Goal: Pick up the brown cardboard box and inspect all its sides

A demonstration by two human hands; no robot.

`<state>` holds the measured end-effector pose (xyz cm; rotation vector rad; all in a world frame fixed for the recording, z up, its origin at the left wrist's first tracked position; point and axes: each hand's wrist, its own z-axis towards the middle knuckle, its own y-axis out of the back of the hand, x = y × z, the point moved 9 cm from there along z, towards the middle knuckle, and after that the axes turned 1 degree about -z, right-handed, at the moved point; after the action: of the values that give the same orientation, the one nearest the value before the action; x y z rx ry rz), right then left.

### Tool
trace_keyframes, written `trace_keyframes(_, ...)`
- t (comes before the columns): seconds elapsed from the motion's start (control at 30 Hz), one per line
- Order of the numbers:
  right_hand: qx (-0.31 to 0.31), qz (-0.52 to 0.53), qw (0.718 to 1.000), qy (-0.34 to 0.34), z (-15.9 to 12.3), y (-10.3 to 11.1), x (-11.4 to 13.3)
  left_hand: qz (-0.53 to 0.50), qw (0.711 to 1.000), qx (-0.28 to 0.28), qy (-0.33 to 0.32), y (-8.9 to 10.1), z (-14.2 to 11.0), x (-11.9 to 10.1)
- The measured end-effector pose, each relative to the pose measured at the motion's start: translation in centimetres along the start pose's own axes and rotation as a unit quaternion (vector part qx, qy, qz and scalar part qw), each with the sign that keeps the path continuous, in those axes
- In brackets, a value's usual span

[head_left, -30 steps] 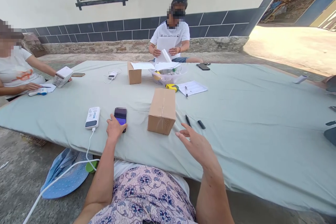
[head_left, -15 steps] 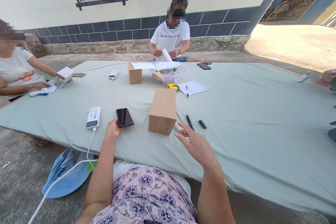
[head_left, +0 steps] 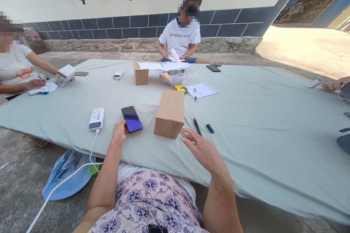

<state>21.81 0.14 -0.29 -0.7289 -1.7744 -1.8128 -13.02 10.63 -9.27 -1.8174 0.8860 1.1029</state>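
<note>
My left hand grips a black smartphone by its near left edge, just above the cloth. The lower part of its screen glows purple-blue. To the phone's right stands a closed brown cardboard box with a tape seam along its top. My right hand is open beside the box's near right corner, fingers spread and holding nothing. Just beyond those fingers lie a black marker and its separate black cap.
A white power bank with a cable lies left of the phone. Beyond the box are a yellow tape measure, a printed sheet, a plastic basin and a smaller box. Other people sit around the table.
The phone's screen has gone from dark to lit, and my left hand has tilted it slightly. My right hand has barely moved. The person opposite has lowered the white sheet.
</note>
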Motion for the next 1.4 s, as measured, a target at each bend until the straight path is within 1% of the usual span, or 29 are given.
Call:
trace_keyframes(0.1, -0.009, 0.006, 1.0, -0.001, 0.0, 0.2, -0.1, -0.017, 0.999, 0.004, -0.041, -0.7, -1.4, -1.9)
trace_keyframes(0.2, 0.005, 0.016, 1.0, 0.006, 0.0, -0.4, 0.2, -0.036, 0.996, 0.028, -0.082, -2.0, -3.7, -4.3)
trace_keyframes(0.23, 0.014, 0.024, 1.0, 0.011, 0.0, -0.6, 0.4, -0.042, 0.993, 0.045, -0.097, -2.6, -4.6, -5.1)
trace_keyframes(0.27, 0.025, 0.035, 0.999, 0.019, -0.1, -0.9, 0.6, -0.051, 0.986, 0.086, -0.13, -3.7, -5.8, -6.1)
trace_keyframes(0.33, 0.05, 0.07, 0.995, 0.041, -0.4, -1.5, 1.1, -0.06, 0.972, 0.16, -0.159, -5.9, -8.1, -7.1)
trace_keyframes(0.4, 0.073, 0.116, 0.989, 0.064, -0.7, -1.8, 1.6, -0.074, 0.962, 0.219, -0.148, -7.9, -10.2, -6.9)
trace_keyframes(0.5, 0.104, 0.187, 0.974, 0.08, -1.2, -2.0, 1.8, -0.078, 0.947, 0.291, -0.111, -10.6, -12.8, -5.6)
trace_keyframes(0.57, 0.132, 0.226, 0.962, 0.078, -1.3, -2.3, 1.7, -0.07, 0.939, 0.325, -0.09, -11.9, -14.0, -4.5)
trace_keyframes(0.67, 0.177, 0.27, 0.943, 0.079, -1.6, -3.1, 1.9, -0.053, 0.93, 0.356, -0.07, -13.2, -15.2, -3.0)
trace_keyframes(0.77, 0.192, 0.312, 0.928, 0.07, -1.8, -4.0, 1.9, -0.03, 0.926, 0.371, -0.065, -13.7, -15.5, -1.8)
trace_keyframes(0.87, 0.185, 0.368, 0.91, 0.051, -2.2, -4.9, 1.7, -0.007, 0.926, 0.368, -0.078, -13.7, -15.3, -1.3)
trace_keyframes(0.93, 0.178, 0.402, 0.897, 0.053, -2.5, -5.3, 1.9, 0.002, 0.928, 0.364, -0.084, -13.6, -14.9, -1.1)
trace_keyframes(1.0, 0.166, 0.419, 0.891, 0.06, -2.5, -5.5, 2.2, 0.008, 0.929, 0.361, -0.085, -13.5, -14.7, -1.1)
trace_keyframes(1.07, 0.151, 0.417, 0.894, 0.06, -2.4, -5.6, 2.3, 0.014, 0.93, 0.356, -0.085, -13.3, -14.5, -1.1)
trace_keyframes(1.23, 0.124, 0.38, 0.916, 0.039, -2.0, -5.8, 2.1, 0.012, 0.933, 0.348, -0.088, -13.1, -14.3, -1.2)
trace_keyframes(1.4, 0.121, 0.386, 0.914, 0.019, -2.0, -6.0, 1.7, 0.017, 0.928, 0.361, -0.087, -13.3, -14.5, -1.0)
